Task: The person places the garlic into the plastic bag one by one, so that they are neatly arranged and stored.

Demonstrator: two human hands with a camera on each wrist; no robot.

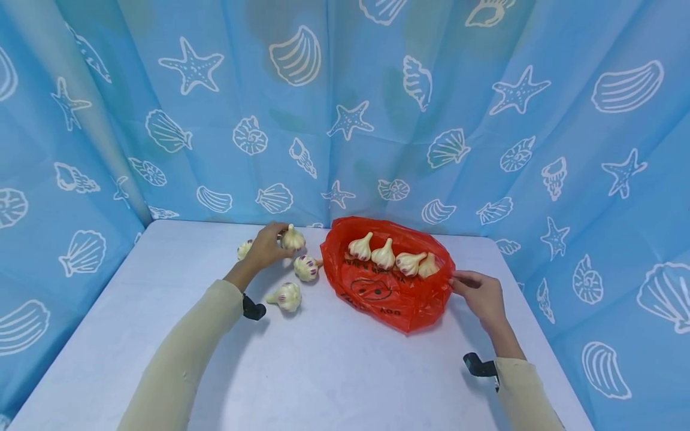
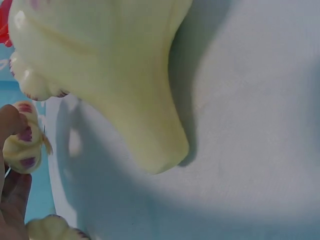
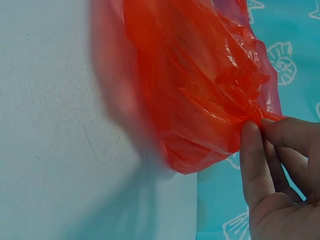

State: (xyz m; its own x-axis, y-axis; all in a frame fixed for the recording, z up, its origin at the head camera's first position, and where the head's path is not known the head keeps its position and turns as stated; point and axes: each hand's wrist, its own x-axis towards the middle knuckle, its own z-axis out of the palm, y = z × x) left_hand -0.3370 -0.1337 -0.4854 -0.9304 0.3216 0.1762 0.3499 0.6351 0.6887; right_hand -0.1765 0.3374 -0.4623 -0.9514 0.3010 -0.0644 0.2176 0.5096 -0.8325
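While the right hand point(image 1: 482, 293) pinches a gathered fold at the right edge of the red plastic bag point(image 1: 385, 302), the left hand point(image 1: 265, 246) grips a garlic bulb point(image 1: 293, 238) just left of the bag, near the far edge of the white table point(image 1: 345, 377). Done well, this wants a light but steady pinch, so the thin rim neither sags nor tears; the bulb should pass over the left rim, clear of the three loose bulbs point(image 1: 288, 298), and be let go low beside the four bulbs point(image 1: 383, 256) inside. The head view shows those four and the bag's open mouth; the right wrist view shows no bulbs, only the bunched plastic close up. The left wrist view reveals bold purple patches on the gripped bulb, which looks mostly pale from the head.
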